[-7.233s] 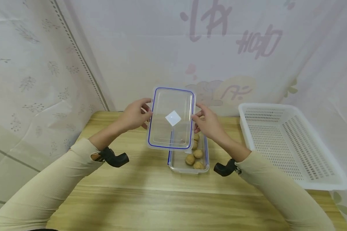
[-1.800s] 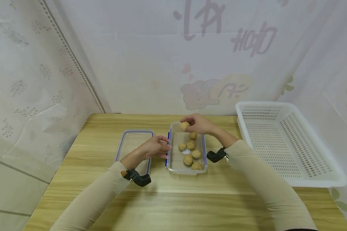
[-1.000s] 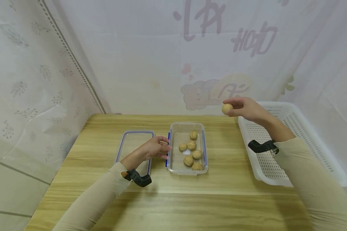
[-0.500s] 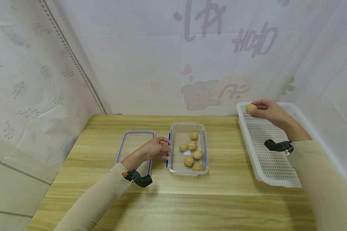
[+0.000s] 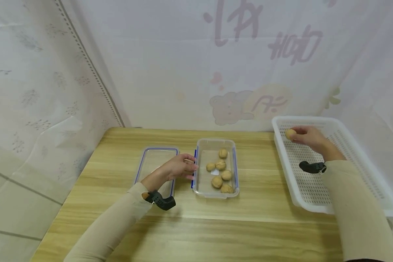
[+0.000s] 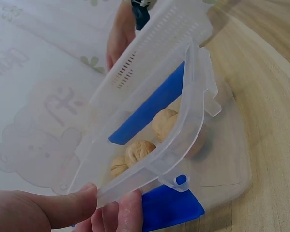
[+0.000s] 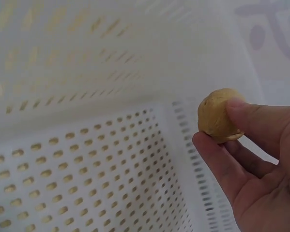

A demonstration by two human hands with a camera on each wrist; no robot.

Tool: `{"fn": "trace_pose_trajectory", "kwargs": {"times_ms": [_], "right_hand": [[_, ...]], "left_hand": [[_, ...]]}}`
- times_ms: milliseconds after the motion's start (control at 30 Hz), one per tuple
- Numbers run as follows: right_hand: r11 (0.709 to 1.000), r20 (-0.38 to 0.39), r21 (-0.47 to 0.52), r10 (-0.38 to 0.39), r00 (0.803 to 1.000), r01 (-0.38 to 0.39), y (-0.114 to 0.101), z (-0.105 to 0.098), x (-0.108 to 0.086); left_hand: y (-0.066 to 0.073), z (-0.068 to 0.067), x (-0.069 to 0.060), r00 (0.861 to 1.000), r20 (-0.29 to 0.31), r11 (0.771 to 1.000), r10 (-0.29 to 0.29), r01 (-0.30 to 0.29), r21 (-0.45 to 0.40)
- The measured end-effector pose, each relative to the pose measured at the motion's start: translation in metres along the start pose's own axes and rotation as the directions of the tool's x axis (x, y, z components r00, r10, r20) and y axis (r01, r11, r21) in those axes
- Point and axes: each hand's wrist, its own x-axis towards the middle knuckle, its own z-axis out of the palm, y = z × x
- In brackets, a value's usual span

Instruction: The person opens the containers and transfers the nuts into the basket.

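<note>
A walnut (image 5: 290, 134) is pinched between the thumb and fingers of the right hand (image 5: 311, 139), inside the far left corner of a white perforated basket (image 5: 286, 174). In the right wrist view the same walnut (image 7: 219, 115) hangs above the basket floor. The left hand (image 5: 178, 167) grips the left wall of a clear container (image 5: 216, 195) with blue clips; in the left wrist view, thumb and fingers of that hand (image 6: 94, 208) pinch its rim. Several walnuts (image 5: 226, 175) and a small white piece (image 5: 215, 172) lie in or show through the container.
A clear lid (image 5: 146, 160) with a blue seal lies left of the container, partly under the left forearm. The wooden table (image 5: 190, 233) extends in front of both. A printed cloth (image 5: 170, 72) hangs behind the table's far edge.
The right hand took a walnut from the container, carried it right and lowered it into the basket. Earlier, both hands held the lid up; it now lies on the table. The left hand grips the container.
</note>
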Motion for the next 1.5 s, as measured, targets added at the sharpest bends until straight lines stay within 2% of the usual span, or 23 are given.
{"fn": "trace_pose_trajectory", "kwargs": {"times_ms": [233, 633, 933, 1233, 1367, 1500], "right_hand": [[0.99, -0.009, -0.133, 0.053, 0.999, -0.054, 0.01, 0.008, 0.001], [0.966, -0.043, -0.244, 0.081, 0.996, -0.089, 0.013, 0.027, 0.013], [0.957, -0.065, -0.271, 0.091, 0.994, -0.106, 0.013, 0.034, 0.019], [0.961, -0.059, -0.262, 0.075, 0.995, -0.088, 0.011, 0.034, 0.022], [0.961, -0.048, -0.268, 0.064, 0.997, -0.074, 0.009, 0.033, 0.02], [0.965, -0.015, -0.247, 0.084, 0.996, -0.085, 0.006, 0.032, 0.018]], "left_hand": [[-0.005, 0.001, 0.0, 1.0, 0.005, 1.0, -0.011, 0.011, -0.015], [0.002, 0.001, -0.002, 1.0, 0.012, 1.0, -0.007, 0.007, -0.016], [0.002, 0.0, -0.004, 1.0, 0.017, 1.0, -0.005, 0.005, 0.009], [0.002, -0.002, -0.002, 1.0, 0.029, 1.0, 0.001, -0.001, 0.004], [0.002, -0.002, -0.001, 1.0, 0.025, 1.0, -0.006, 0.006, 0.0], [0.001, -0.001, 0.0, 1.0, 0.023, 1.0, -0.011, 0.011, -0.002]]}}
